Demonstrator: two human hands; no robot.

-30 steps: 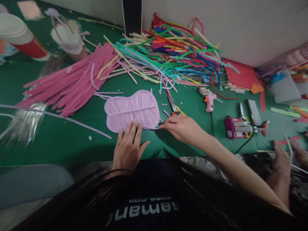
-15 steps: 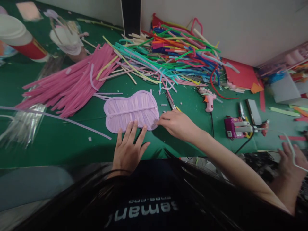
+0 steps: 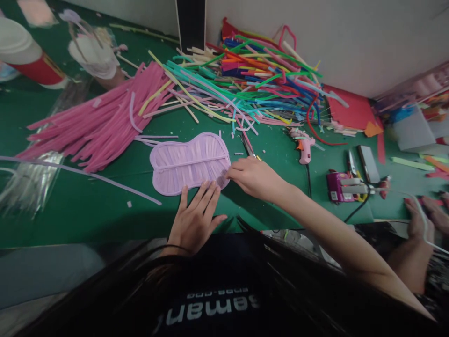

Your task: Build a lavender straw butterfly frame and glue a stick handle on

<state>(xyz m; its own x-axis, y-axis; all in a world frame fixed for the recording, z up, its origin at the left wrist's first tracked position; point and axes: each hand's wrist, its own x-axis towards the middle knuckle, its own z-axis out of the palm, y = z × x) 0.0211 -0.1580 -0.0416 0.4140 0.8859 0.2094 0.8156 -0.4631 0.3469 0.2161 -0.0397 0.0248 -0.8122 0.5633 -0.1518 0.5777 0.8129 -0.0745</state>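
Note:
On the green table lies a flat, peanut-shaped lilac pipe-cleaner piece [image 3: 189, 164], with a raised rim, a strip along its middle and fine strands across it. My left hand [image 3: 196, 215] is spread flat, its fingertips resting on the near edge of the piece. Thumb and fingers of my right hand [image 3: 257, 178] are pinched together at the right end of the rim; what lies between the fingertips is partly hidden. Just beyond that hand, a pair of scissors [image 3: 249, 147] is partly covered by it. One long lilac pipe cleaner [image 3: 115, 185] lies to the left.
A pink pipe-cleaner bundle [image 3: 94, 124] and a multicoloured pile [image 3: 252, 79] lie at the back. To the right are a pink glue gun [image 3: 306, 150] with its cord and a purple box [image 3: 337, 189]. A paper cup [image 3: 45, 70] stands left. Another person's hand [image 3: 417, 222] shows far right.
My left hand has slid right along the near edge of the lilac piece. My right hand stays pinched at its right end. The other person's hands have moved at far right.

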